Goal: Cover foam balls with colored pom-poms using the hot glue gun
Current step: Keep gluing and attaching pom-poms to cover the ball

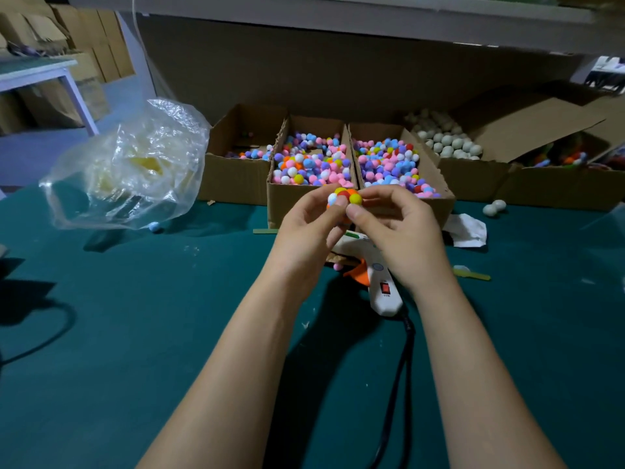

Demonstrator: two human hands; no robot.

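A foam ball partly covered with yellow, red, orange and white pom-poms (pixel 345 197) is held up above the green table between both hands. My left hand (pixel 309 228) grips it from the left with curled fingers. My right hand (pixel 395 228) pinches it from the right, thumb against the yellow pom-pom. The white hot glue gun (pixel 380 286) with an orange trigger lies on the table under my hands, partly hidden by them. Cardboard boxes of mixed coloured pom-poms (pixel 313 160) (pixel 389 162) stand just behind. A box of bare white foam balls (pixel 446 140) stands further right.
A crumpled clear plastic bag (pixel 132 167) sits at the left. The glue gun's black cord (pixel 399 384) runs toward me between my forearms. Two loose foam balls (pixel 493 207) and white paper (pixel 468 230) lie at the right. A stray blue pom-pom (pixel 154 226) lies by the bag.
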